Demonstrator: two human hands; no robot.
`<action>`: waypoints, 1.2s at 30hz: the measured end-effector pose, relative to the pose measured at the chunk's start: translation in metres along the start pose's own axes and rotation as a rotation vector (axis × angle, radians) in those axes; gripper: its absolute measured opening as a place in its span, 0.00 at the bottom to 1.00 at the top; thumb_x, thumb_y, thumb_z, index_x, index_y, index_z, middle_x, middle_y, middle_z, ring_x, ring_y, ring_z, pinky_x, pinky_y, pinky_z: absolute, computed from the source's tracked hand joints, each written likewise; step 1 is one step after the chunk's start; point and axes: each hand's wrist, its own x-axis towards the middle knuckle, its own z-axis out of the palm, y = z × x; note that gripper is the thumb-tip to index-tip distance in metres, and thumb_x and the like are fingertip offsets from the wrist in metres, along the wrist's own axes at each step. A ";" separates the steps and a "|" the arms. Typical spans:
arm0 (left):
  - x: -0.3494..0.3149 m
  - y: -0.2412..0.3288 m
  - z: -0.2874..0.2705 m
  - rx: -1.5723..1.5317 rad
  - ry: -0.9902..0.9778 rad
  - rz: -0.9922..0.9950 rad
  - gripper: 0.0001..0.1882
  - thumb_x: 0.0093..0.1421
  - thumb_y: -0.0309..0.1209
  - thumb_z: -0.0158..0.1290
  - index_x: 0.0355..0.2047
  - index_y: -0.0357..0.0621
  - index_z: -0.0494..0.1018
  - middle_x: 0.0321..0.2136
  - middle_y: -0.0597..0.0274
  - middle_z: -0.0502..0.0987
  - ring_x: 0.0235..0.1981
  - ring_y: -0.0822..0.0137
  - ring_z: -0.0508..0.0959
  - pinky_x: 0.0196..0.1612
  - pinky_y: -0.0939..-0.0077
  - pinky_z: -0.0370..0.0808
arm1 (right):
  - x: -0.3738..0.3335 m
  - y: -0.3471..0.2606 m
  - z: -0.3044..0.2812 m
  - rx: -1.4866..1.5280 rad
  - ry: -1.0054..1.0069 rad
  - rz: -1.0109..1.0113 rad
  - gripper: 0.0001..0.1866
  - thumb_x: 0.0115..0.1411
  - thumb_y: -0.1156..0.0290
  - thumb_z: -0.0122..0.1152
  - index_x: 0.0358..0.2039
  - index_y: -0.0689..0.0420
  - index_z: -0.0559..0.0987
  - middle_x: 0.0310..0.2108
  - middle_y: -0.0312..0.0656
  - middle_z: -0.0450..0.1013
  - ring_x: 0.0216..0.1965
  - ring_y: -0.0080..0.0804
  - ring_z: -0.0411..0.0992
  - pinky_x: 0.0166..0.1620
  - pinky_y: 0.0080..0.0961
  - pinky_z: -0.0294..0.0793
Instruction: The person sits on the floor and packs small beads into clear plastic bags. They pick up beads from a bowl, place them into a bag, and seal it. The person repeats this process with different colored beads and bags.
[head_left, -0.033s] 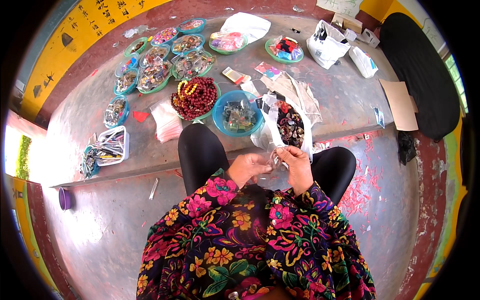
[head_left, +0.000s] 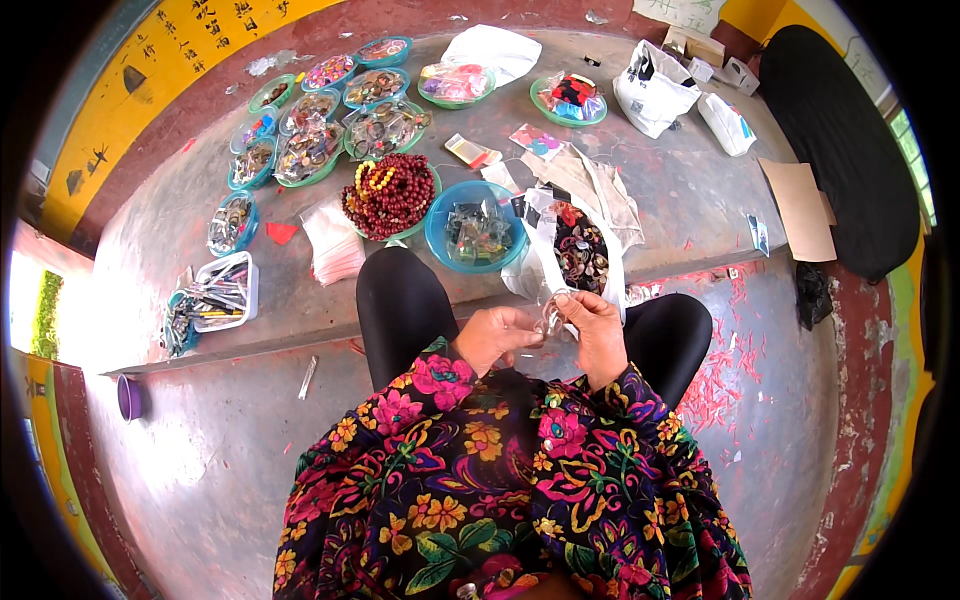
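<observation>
Above my lap, my left hand (head_left: pixel 495 337) and my right hand (head_left: pixel 593 328) are close together. Between their fingers is a small clear plastic bag (head_left: pixel 548 318) with something brownish in it, too small to make out. Both hands pinch it, the right at its upper edge and the left at its side. Just beyond my right hand, a white plastic bag (head_left: pixel 540 250) stands open, full of dark, reddish and brown small pieces (head_left: pixel 581 255). Left of it, a blue basin (head_left: pixel 436 238) holds several small clear packets (head_left: pixel 478 232).
A bowl of dark red bead strings (head_left: pixel 390 198) stands beside a stack of clear bags (head_left: pixel 334 240). Several filled basins (head_left: pixel 308 150) spread behind. A white tray of pens (head_left: pixel 228 290) is at the left, cardboard (head_left: pixel 797 205) at the right. The raised ledge crosses before my knees.
</observation>
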 end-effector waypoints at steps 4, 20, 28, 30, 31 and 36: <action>0.001 -0.002 0.002 -0.121 0.013 0.021 0.12 0.56 0.29 0.54 0.38 0.36 0.72 0.31 0.59 0.77 0.32 0.72 0.79 0.18 0.88 0.67 | 0.002 0.004 -0.005 0.063 -0.017 0.012 0.06 0.55 0.73 0.60 0.26 0.63 0.78 0.23 0.35 0.73 0.26 0.19 0.67 0.34 0.18 0.65; 0.000 0.000 0.002 0.074 0.021 0.024 0.10 0.55 0.24 0.54 0.36 0.31 0.72 0.32 0.56 0.77 0.32 0.69 0.79 0.37 0.78 0.76 | 0.003 -0.010 -0.003 -0.008 -0.036 0.048 0.09 0.53 0.73 0.60 0.28 0.68 0.78 0.24 0.43 0.75 0.27 0.25 0.72 0.35 0.20 0.70; 0.001 -0.001 0.000 0.090 -0.027 -0.001 0.14 0.57 0.29 0.53 0.41 0.32 0.71 0.33 0.57 0.77 0.32 0.68 0.79 0.36 0.77 0.76 | 0.005 -0.009 -0.004 -0.079 -0.044 0.074 0.10 0.53 0.70 0.62 0.25 0.66 0.79 0.22 0.40 0.75 0.24 0.23 0.70 0.32 0.18 0.68; -0.002 0.008 0.006 0.062 -0.072 -0.010 0.16 0.59 0.32 0.51 0.42 0.32 0.70 0.34 0.57 0.77 0.33 0.68 0.79 0.36 0.77 0.76 | 0.009 -0.002 -0.006 -0.109 -0.100 0.100 0.11 0.54 0.68 0.61 0.27 0.66 0.79 0.22 0.39 0.74 0.25 0.22 0.70 0.33 0.18 0.67; -0.003 0.010 0.007 0.079 -0.054 -0.029 0.16 0.59 0.33 0.51 0.43 0.32 0.70 0.34 0.58 0.77 0.34 0.67 0.79 0.36 0.77 0.76 | 0.010 0.001 -0.006 -0.124 -0.129 0.113 0.12 0.55 0.67 0.61 0.28 0.65 0.79 0.23 0.38 0.74 0.26 0.21 0.70 0.34 0.18 0.67; -0.002 0.008 0.000 -0.176 0.086 -0.053 0.16 0.60 0.35 0.49 0.42 0.34 0.70 0.36 0.59 0.77 0.35 0.66 0.79 0.32 0.80 0.75 | 0.008 -0.009 -0.004 -0.101 -0.031 0.069 0.16 0.56 0.60 0.60 0.34 0.63 0.78 0.26 0.35 0.73 0.30 0.19 0.68 0.36 0.16 0.64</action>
